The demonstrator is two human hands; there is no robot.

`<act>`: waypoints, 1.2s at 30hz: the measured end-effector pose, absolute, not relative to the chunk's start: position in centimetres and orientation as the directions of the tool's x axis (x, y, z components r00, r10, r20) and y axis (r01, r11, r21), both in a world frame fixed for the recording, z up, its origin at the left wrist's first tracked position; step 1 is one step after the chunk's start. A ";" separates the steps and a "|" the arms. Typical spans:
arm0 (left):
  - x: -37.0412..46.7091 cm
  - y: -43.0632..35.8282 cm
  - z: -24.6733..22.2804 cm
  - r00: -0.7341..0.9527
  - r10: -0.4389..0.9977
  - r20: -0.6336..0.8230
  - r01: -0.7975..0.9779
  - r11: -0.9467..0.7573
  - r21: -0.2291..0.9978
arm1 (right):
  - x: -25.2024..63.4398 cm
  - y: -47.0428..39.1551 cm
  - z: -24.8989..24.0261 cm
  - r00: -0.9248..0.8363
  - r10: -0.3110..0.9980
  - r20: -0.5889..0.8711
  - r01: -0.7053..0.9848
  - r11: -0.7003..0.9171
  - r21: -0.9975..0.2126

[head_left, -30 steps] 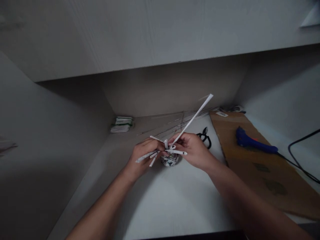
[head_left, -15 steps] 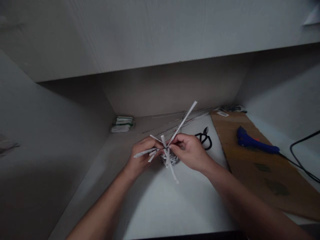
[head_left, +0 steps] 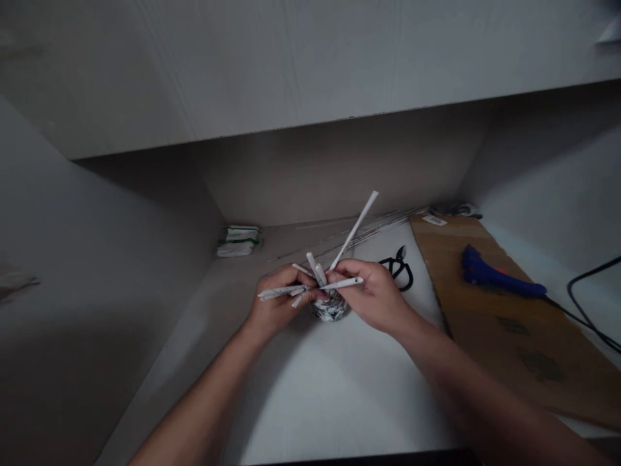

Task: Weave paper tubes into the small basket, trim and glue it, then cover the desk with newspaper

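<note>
Between my hands is a small woven piece of rolled paper [head_left: 330,309], patterned black and white like newsprint, with several paper tubes fanning out from its top. My left hand [head_left: 279,294] is closed around its left side, and a few tubes stick out past the fingers to the left. Thumb and fingers of my right hand [head_left: 363,288] pinch paper tubes at the right side. One long white paper tube [head_left: 356,226] slants up and away from the right fingertips. A shorter paper tube [head_left: 344,283] lies across the right thumb. My fingers hide where the tubes meet.
Black-handled scissors [head_left: 398,268] lie just beyond my right hand. A blue glue gun [head_left: 499,275] with a black cord rests on a cardboard sheet [head_left: 466,310] at the right. Thin sticks [head_left: 383,225] lie at the back, a white-and-green packet [head_left: 239,241] at back left. A panel [head_left: 310,71] overhangs the table.
The tubes that pointed down toward me have swung up; one now lies across my right thumb, pointing right. More of the woven body shows. Both hands stay nearly in place.
</note>
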State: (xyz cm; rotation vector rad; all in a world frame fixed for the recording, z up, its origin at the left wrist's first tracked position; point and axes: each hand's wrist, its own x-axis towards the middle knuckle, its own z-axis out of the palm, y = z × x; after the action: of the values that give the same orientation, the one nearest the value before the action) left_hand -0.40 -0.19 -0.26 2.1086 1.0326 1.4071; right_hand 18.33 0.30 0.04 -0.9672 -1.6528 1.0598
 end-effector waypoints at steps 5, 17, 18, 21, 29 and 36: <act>-0.4 -0.4 0.0 0.273 0.767 0.581 0.349 -0.641 0.683 | 18.0 0.2 -0.4 -0.268 0.918 0.292 0.076 0.322 -0.944; -0.8 -0.3 0.6 0.309 0.867 0.390 0.195 -0.459 0.867 | 18.0 0.0 -0.7 -0.284 0.918 0.276 -0.044 0.275 -0.960; -1.0 -0.3 0.5 0.329 0.861 0.388 0.196 -0.464 0.864 | 18.0 0.0 -0.7 -0.290 0.915 0.280 -0.044 0.279 -0.959; -1.6 -0.1 0.3 0.392 0.836 0.383 0.181 -0.479 0.859 | 18.0 -0.2 -0.4 -0.295 0.909 0.294 -0.039 0.296 -0.954; -1.7 -0.2 0.9 0.412 0.838 0.357 0.313 -0.499 0.808 | 17.8 -0.1 -0.1 -0.309 0.934 0.180 -0.126 0.147 -0.981; -1.8 0.1 0.7 0.427 0.753 0.501 0.332 -0.646 0.687 | 17.5 -0.1 0.0 -0.307 0.942 0.138 -0.162 0.091 -0.983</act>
State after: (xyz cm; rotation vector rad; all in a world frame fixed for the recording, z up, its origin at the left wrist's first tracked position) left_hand -1.82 0.06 0.68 2.1914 0.9148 1.1321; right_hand 17.50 -0.07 0.01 -0.8436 -1.3787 1.4146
